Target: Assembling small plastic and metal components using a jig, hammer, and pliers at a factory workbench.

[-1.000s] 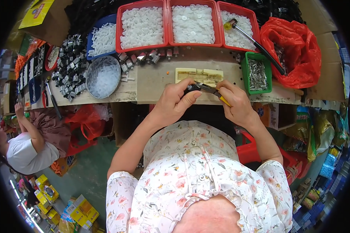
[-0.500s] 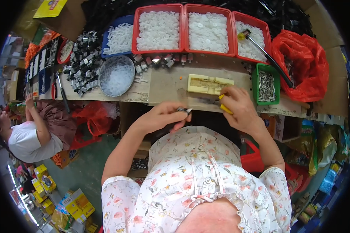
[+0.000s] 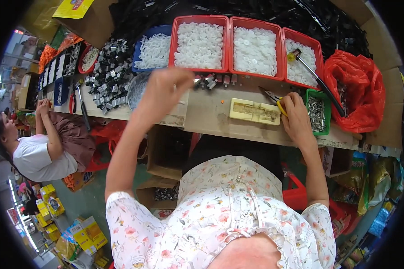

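Observation:
My left hand [image 3: 164, 92] is lifted over the bench, near the front of the left red tray [image 3: 169, 54], beside small black-and-silver parts. Motion smears its fingers, so whether it holds anything cannot be told. Partly behind that wrist is a round metal dish [image 3: 131, 92]. At the right, my right hand [image 3: 295, 115] has its fingers closed on the yellow handles of a pair of pliers [image 3: 270, 95], whose jaws point toward the far left. Just left of this hand lies a cream-yellow block [image 3: 256, 112] with a recess in its top.
A green bin [image 3: 329, 114] of metal pins stands right of my right hand. Red trays of white plastic pieces line the back, a hammer [image 3: 316, 74] leaning across one. Further right sits a red plastic bag [image 3: 361, 94]. A seated person [image 3: 42, 145] works at far left.
My left hand has moved up and away from the bench edge, and the small dark part it held is no longer visible there. My right hand has shifted right with the pliers.

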`<action>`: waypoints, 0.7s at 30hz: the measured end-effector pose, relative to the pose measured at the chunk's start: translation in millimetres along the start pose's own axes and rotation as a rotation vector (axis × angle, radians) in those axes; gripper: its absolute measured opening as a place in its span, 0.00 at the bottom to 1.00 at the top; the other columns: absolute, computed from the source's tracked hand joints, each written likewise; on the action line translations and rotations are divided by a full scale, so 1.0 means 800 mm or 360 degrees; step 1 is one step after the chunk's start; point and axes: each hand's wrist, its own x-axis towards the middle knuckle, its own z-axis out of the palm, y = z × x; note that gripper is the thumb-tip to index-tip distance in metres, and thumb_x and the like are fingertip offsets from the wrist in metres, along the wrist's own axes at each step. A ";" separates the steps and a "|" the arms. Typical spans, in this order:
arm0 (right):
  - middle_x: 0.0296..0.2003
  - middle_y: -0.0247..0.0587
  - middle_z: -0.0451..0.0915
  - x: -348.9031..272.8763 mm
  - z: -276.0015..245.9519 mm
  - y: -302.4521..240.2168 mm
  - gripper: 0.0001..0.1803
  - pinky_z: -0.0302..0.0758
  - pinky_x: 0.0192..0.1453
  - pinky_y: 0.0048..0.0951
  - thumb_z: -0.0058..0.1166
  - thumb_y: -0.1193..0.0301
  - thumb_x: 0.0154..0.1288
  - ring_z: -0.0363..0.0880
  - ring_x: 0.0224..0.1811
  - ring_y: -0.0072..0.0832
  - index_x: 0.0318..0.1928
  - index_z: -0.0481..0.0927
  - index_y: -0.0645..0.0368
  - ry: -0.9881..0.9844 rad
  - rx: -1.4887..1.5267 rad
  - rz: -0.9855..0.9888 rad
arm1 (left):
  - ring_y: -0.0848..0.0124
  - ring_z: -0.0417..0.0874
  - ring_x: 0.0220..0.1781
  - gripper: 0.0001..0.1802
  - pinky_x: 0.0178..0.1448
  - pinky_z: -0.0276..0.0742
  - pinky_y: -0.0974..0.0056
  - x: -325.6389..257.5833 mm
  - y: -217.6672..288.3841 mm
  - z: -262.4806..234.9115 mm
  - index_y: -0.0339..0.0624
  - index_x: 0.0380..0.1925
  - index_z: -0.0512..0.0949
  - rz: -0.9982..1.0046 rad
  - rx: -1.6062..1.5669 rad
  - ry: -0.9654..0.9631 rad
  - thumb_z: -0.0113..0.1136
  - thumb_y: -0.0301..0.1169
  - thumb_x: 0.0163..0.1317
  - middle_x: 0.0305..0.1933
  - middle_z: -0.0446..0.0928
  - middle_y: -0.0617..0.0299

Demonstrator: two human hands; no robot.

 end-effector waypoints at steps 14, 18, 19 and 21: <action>0.57 0.53 0.69 -0.004 -0.001 0.002 0.24 0.69 0.65 0.44 0.56 0.81 0.58 0.69 0.61 0.51 0.57 0.71 0.66 -0.0093 -0.0097 -0.0030 | 0.57 0.80 0.53 0.16 0.57 0.79 0.59 0.266 -0.151 -0.013 0.38 0.40 0.86 0.0285 0.0897 0.0100 0.57 0.14 0.53 0.46 0.81 0.55; 0.58 0.53 0.68 -0.005 -0.006 0.001 0.25 0.68 0.65 0.44 0.57 0.81 0.58 0.68 0.62 0.51 0.57 0.70 0.66 -0.0089 -0.0059 -0.0034 | 0.58 0.79 0.52 0.16 0.56 0.79 0.60 0.263 -0.151 -0.022 0.38 0.41 0.85 0.0416 0.1043 0.0009 0.58 0.15 0.53 0.44 0.81 0.56; 0.58 0.53 0.69 -0.004 -0.009 0.000 0.24 0.69 0.65 0.44 0.57 0.81 0.59 0.69 0.62 0.51 0.58 0.71 0.65 -0.0075 -0.0027 -0.0056 | 0.57 0.80 0.51 0.14 0.55 0.79 0.59 0.258 -0.152 -0.024 0.38 0.41 0.85 0.0537 0.1069 0.0099 0.58 0.16 0.55 0.43 0.81 0.57; 0.58 0.53 0.69 -0.004 -0.014 -0.001 0.24 0.69 0.64 0.44 0.57 0.81 0.59 0.69 0.62 0.51 0.58 0.71 0.65 -0.0063 0.0003 -0.0064 | 0.57 0.80 0.50 0.13 0.55 0.79 0.59 0.249 -0.134 -0.024 0.38 0.41 0.84 0.0667 0.1085 0.0182 0.59 0.17 0.56 0.43 0.81 0.57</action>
